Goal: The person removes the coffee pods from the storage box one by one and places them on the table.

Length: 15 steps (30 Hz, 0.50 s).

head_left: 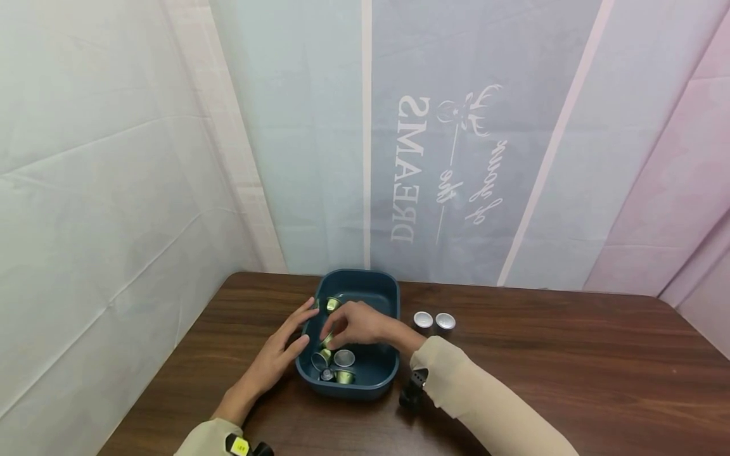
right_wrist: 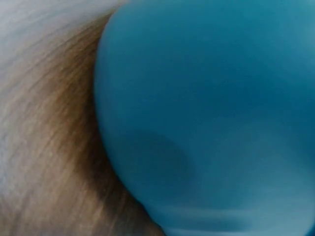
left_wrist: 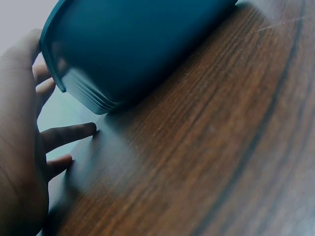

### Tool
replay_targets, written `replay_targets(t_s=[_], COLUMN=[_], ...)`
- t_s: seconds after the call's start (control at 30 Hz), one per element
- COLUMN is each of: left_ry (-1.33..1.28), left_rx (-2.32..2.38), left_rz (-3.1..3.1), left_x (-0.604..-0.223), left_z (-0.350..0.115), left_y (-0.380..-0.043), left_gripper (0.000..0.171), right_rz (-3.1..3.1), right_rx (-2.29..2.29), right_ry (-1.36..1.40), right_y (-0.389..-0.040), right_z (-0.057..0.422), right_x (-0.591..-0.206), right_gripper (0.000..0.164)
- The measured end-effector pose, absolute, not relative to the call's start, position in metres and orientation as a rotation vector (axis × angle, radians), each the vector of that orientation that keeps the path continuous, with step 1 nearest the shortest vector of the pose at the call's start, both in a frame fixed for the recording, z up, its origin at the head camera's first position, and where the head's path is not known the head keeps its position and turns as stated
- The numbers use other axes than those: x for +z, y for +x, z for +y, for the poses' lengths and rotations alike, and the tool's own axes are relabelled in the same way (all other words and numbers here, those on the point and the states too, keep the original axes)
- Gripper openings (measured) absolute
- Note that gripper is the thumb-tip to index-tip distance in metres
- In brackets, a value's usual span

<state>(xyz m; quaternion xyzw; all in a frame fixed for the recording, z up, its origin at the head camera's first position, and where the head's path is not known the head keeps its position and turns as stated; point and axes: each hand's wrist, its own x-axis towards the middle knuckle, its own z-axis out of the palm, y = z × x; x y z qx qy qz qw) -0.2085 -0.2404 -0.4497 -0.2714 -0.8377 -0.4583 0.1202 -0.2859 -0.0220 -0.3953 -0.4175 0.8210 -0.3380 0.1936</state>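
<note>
A dark blue plastic basin (head_left: pixel 365 387) stands on the table, with several coffee capsules inside, mostly along its left side. My right hand (head_left: pixel 360 323) reaches over the right rim and pinches a green coffee capsule (head_left: pixel 327 342) between thumb and fingers. Near it lie a tilted capsule (head_left: pixel 321 360), one showing its silver lid (head_left: pixel 345 358) and a green one (head_left: pixel 345 377). Another green capsule (head_left: pixel 332 304) is farther back. My left hand (head_left: pixel 274 361) rests with spread fingers against the basin's left rim. In the right wrist view the basin wall (right_wrist: pixel 206 98) hides the right hand.
Two capsules with silver lids, a left one (head_left: pixel 423 320) and a right one (head_left: pixel 445 322), lie on the brown wooden table (head_left: pixel 547 354) right of the basin. A printed cloth (head_left: pixel 319 139) hangs behind the table, and a pale cloth (head_left: pixel 102 209) hangs at the left.
</note>
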Motion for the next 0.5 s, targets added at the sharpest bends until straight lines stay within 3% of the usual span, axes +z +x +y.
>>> replay_targets(t_s=[0.5], left_ry=[-0.798], left_rx=[-1.314], left_rz=[-2.451], left_x=[-0.4522], left_z=[-0.2415], left_y=[-0.2107], left_gripper=[0.05], right_rz=[2.396], right_rx=[-1.033], right_ry=[-1.28], right_y=[-0.2857], right_z=[-0.0149], right_x=[-0.3856], right_gripper=[0.013])
